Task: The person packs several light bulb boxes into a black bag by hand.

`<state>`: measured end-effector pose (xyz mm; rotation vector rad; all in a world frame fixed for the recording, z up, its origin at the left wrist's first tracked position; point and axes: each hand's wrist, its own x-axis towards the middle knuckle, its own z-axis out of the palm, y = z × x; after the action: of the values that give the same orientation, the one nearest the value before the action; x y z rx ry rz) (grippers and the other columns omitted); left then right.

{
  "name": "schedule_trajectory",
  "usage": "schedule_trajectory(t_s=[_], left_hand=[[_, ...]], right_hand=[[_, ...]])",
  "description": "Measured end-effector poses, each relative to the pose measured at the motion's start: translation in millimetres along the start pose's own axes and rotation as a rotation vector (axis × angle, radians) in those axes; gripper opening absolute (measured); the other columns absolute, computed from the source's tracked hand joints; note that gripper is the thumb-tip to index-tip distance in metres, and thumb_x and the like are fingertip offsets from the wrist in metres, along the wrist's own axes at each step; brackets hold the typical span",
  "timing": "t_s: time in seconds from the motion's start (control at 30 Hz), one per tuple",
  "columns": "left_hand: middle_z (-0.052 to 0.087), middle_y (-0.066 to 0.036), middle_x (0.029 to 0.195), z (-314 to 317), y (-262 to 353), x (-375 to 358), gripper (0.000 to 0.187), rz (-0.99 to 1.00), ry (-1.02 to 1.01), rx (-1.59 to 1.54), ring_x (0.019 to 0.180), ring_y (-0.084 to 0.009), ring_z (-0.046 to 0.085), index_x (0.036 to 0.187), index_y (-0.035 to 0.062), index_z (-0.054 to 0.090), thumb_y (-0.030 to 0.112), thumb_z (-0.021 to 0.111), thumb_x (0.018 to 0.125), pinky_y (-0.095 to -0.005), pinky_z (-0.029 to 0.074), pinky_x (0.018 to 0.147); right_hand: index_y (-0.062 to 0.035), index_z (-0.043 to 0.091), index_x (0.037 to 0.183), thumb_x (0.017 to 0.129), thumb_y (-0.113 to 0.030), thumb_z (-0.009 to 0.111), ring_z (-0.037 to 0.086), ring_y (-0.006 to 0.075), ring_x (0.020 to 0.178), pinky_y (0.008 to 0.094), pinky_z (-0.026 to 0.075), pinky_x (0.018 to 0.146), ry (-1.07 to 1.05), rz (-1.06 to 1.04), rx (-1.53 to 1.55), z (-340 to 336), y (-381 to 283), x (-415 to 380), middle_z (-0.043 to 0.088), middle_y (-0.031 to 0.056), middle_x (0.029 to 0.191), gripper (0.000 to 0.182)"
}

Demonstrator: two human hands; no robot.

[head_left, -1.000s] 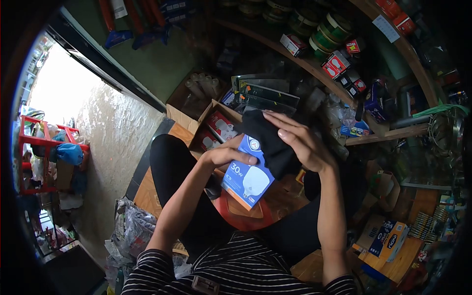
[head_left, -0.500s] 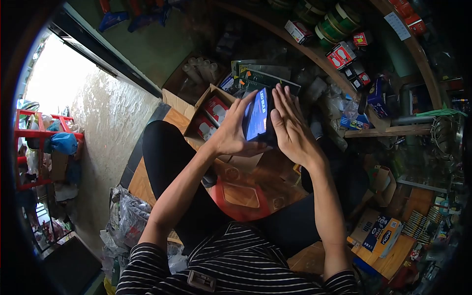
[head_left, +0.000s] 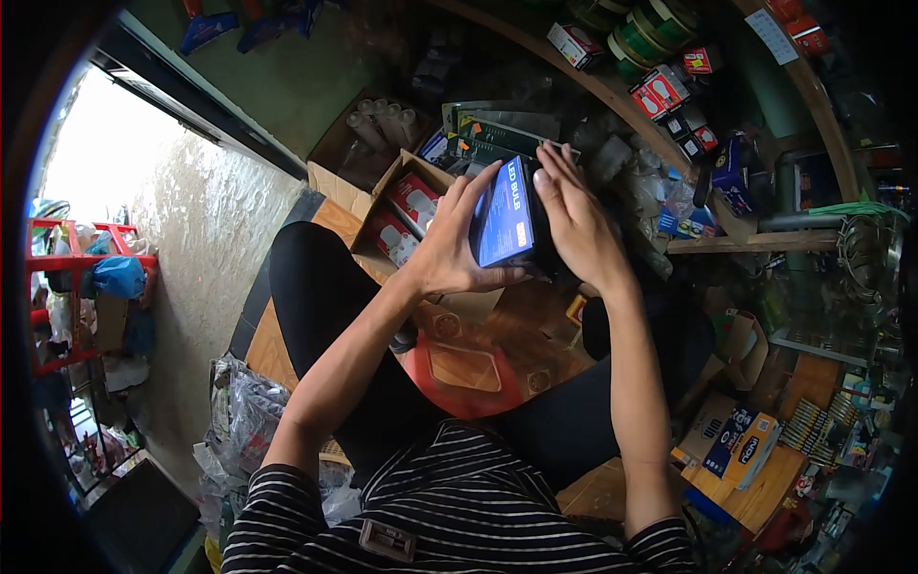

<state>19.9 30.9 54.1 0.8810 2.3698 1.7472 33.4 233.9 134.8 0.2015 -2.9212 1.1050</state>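
A blue box printed "LED BULB" (head_left: 505, 215) is held up in front of me, its printed face tilted to the left. My left hand (head_left: 449, 239) grips it from the left and below, thumb along its lower edge. At its right side my right hand (head_left: 581, 225) lies with its fingers stretched out against or close to the box; the exact contact is hidden. Just left of the hands stands an open cardboard box (head_left: 378, 206) holding red and white bulb boxes (head_left: 413, 199).
Below the hands is a red stool (head_left: 464, 368). Wooden shelving (head_left: 622, 100) with bulb boxes and green rolls curves at the upper right. Battery packs and a blue-orange box (head_left: 751, 445) lie lower right. A red rack (head_left: 72, 287) stands left; plastic bags (head_left: 244, 421) lie lower left.
The LED bulb box has turned so more of its printed face shows. My right hand has shifted slightly, its fingers now leaning more to the left. The whole view has moved a little.
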Motion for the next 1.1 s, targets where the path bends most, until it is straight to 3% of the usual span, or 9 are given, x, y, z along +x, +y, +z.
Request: schedule_trajectory(t_s=[0.27, 0.33, 0.47, 0.67, 0.7, 0.9, 1.0, 1.03, 1.1], left_hand=[[0.05, -0.019, 0.13, 0, -11, 2, 0.129, 0.035, 0.056, 0.022, 0.122, -0.0378, 0.051, 0.162, 0.0059, 0.028, 0.043, 0.096, 0.059, -0.0482, 0.042, 0.106], [0.05, -0.018, 0.131, 0, -9, 7, 0.128, 0.042, 0.088, -0.051, 0.125, -0.0368, 0.051, 0.162, 0.006, 0.028, 0.042, 0.096, 0.06, -0.0476, 0.042, 0.108], [0.049, -0.018, 0.134, -2, -10, 9, 0.128, 0.001, 0.088, -0.199, 0.127, -0.0348, 0.052, 0.162, 0.0057, 0.027, 0.041, 0.096, 0.06, -0.0458, 0.041, 0.11], [0.048, -0.019, 0.136, 0, -11, 8, 0.129, 0.016, 0.105, -0.111, 0.127, -0.0361, 0.05, 0.162, 0.0048, 0.027, 0.042, 0.096, 0.06, -0.0471, 0.04, 0.11], [0.048, -0.019, 0.135, -1, -10, 8, 0.129, 0.005, 0.114, -0.102, 0.127, -0.0364, 0.05, 0.162, 0.005, 0.027, 0.042, 0.096, 0.059, -0.0473, 0.04, 0.11], [0.048, -0.018, 0.134, -3, -5, 8, 0.129, -0.019, 0.139, 0.017, 0.125, -0.0378, 0.05, 0.162, 0.0072, 0.028, 0.04, 0.095, 0.058, -0.0483, 0.041, 0.109], [0.049, -0.019, 0.133, -3, -5, 6, 0.129, 0.012, 0.09, 0.135, 0.125, -0.0384, 0.05, 0.163, 0.0081, 0.027, 0.041, 0.095, 0.058, -0.0483, 0.04, 0.107], [0.049, -0.019, 0.133, -3, -5, 5, 0.13, 0.026, 0.066, 0.187, 0.125, -0.0386, 0.05, 0.163, 0.0083, 0.027, 0.042, 0.095, 0.058, -0.0483, 0.04, 0.107], [0.045, -0.02, 0.14, -2, -1, 3, 0.13, -0.047, 0.021, 0.135, 0.133, -0.0394, 0.045, 0.164, 0.0078, 0.026, 0.038, 0.095, 0.058, -0.0486, 0.036, 0.114]], right_hand=[[0.007, 0.044, 0.152, 0.114, -0.039, 0.037, 0.031, 0.0396, 0.154, 0.0447, 0.026, 0.126, -0.1, -0.262, 0.113, 5, -16, -6, 0.039, 0.0255, 0.161, 0.06], [0.0051, 0.051, 0.148, 0.113, -0.038, 0.039, 0.038, 0.0391, 0.15, 0.0463, 0.027, 0.125, -0.005, -0.191, 0.147, -1, -13, -4, 0.048, 0.0244, 0.156, 0.056], [-0.0001, 0.054, 0.148, 0.111, -0.04, 0.044, 0.04, 0.0374, 0.15, 0.0537, 0.026, 0.124, 0.013, -0.13, -0.058, -15, 0, -3, 0.048, 0.0207, 0.157, 0.055], [-0.0021, 0.065, 0.137, 0.109, -0.044, 0.05, 0.054, 0.0377, 0.137, 0.0562, 0.026, 0.123, 0.109, -0.085, -0.218, -13, -7, -10, 0.058, 0.018, 0.147, 0.052], [-0.0007, 0.07, 0.126, 0.106, -0.04, 0.057, 0.062, 0.0358, 0.121, 0.0528, 0.036, 0.116, 0.222, -0.171, -0.248, -10, -6, -9, 0.067, 0.0161, 0.128, 0.046], [-0.0013, 0.075, 0.106, 0.1, -0.025, 0.068, 0.067, 0.0314, 0.093, 0.045, 0.049, 0.091, 0.298, -0.113, -0.163, -5, -14, -9, 0.07, 0.0107, 0.1, 0.026], [-0.0001, 0.074, 0.104, 0.1, -0.018, 0.067, 0.069, 0.0307, 0.084, 0.0407, 0.053, 0.08, 0.171, 0.089, 0.082, -10, -13, -8, 0.07, 0.0124, 0.093, 0.02], [0.0038, 0.072, 0.108, 0.101, -0.014, 0.068, 0.068, 0.0136, 0.081, 0.0282, 0.053, 0.074, 0.153, 0.08, 0.05, -7, -4, -8, 0.071, 0.0093, 0.097, 0.02], [0.0023, 0.071, 0.106, 0.102, -0.015, 0.066, 0.071, 0.019, 0.082, 0.0317, 0.054, 0.075, 0.157, 0.114, 0.18, -4, -2, -9, 0.073, 0.0117, 0.095, 0.018]])
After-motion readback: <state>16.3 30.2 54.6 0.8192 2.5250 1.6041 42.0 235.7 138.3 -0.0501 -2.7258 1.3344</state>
